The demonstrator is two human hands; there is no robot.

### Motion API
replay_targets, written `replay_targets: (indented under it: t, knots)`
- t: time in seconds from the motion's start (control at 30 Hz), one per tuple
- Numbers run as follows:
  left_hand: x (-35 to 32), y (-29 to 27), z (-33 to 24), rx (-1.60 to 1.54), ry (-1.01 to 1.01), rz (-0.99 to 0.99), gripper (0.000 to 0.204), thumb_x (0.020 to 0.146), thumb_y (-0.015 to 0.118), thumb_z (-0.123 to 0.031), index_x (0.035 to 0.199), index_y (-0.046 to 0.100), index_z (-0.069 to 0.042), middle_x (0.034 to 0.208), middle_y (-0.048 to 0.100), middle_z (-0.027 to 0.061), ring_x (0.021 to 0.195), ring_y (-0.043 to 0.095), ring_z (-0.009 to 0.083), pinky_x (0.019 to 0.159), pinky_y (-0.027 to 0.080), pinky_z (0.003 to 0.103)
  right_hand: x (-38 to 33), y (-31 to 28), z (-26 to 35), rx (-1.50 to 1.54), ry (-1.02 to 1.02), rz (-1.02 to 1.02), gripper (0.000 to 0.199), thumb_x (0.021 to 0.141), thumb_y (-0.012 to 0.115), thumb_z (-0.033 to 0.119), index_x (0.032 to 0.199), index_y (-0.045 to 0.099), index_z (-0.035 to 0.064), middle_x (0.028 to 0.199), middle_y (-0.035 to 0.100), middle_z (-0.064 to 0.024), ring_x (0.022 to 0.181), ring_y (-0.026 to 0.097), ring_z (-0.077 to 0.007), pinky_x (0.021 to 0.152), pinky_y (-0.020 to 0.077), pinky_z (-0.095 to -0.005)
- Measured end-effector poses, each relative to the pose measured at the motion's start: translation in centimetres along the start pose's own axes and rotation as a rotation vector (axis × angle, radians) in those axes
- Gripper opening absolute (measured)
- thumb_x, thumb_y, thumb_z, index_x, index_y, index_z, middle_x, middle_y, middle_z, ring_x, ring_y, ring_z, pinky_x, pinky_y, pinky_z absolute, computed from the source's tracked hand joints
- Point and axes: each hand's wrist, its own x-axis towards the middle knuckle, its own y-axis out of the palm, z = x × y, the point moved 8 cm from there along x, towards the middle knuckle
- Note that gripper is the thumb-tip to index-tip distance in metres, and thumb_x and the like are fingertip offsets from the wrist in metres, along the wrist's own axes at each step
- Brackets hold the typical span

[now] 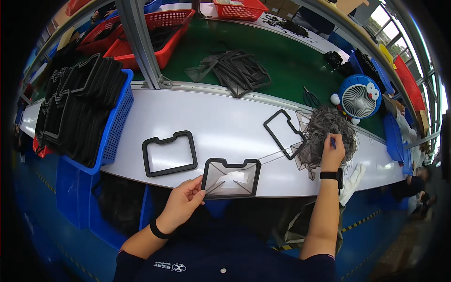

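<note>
My left hand (182,203) grips the lower left corner of a black notched frame (258,177) at the table's near edge. Grey translucent mesh (225,181) spans that frame. From its upper right corner a thin strand (277,155) runs to a tangled heap of grey mesh scraps (324,124). Over the heap's near side, my right hand (332,157) is closed on a small blue pen-like tool (333,142); its tip is hidden. Two bare black frames lie nearby: one (194,157) to the left, the other (274,134) tilted against the heap.
A blue basket (117,122) full of stacked black frames stands at the left. Beyond the metal rail lie mesh-covered frames (242,73), scissors (310,97) and a blue fan (359,98). A metal post (141,47) rises before the red baskets (176,35). A white glove (352,185) hangs at the right edge.
</note>
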Motion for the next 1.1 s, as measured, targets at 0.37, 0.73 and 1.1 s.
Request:
replay_targets:
  t: [0.37, 0.73, 1.1]
  knots:
    - [0.1, 11.5, -5.1, 1.049, 0.639, 0.061, 0.038, 0.082, 0.079, -0.034, 0.097, 0.06, -0.005, 0.084, 0.058, 0.0084, 0.075, 0.06, 0.0272, 0.066, 0.05, 0.037, -10.7, -0.6, 8.7, 0.482, 0.185, 0.176, 0.007, 0.087, 0.071, 0.001, 0.091, 0.066, -0.001, 0.092, 0.067, -0.0113, 0.084, 0.062, -0.0197, 0.077, 0.0495, -0.0301]
    - [1.8, 8.8, -7.5, 0.004, 0.145, 0.127, 0.017, 0.095, 0.067, -0.006, 0.107, 0.059, 0.003, 0.099, 0.067, 0.0086, 0.094, 0.069, 0.0162, 0.087, 0.057, 0.028, -13.1, -4.8, 18.0, 0.9, -0.014, 0.315, 0.019, 0.083, 0.075, -0.003, 0.097, 0.065, 0.0021, 0.105, 0.07, -0.0166, 0.094, 0.068, -0.0263, 0.083, 0.053, -0.0324]
    - [0.8, 3.9, 0.8, -0.411, -0.182, -0.005, 0.013, 0.1, 0.061, -0.014, 0.103, 0.063, -0.002, 0.1, 0.07, 0.008, 0.094, 0.069, 0.0163, 0.09, 0.058, 0.032, -16.6, 0.3, 23.4, 0.842, -0.242, 0.52, 0.021, 0.077, 0.078, -0.001, 0.095, 0.068, 0.0035, 0.106, 0.071, -0.0116, 0.094, 0.066, -0.0297, 0.081, 0.0514, -0.0366]
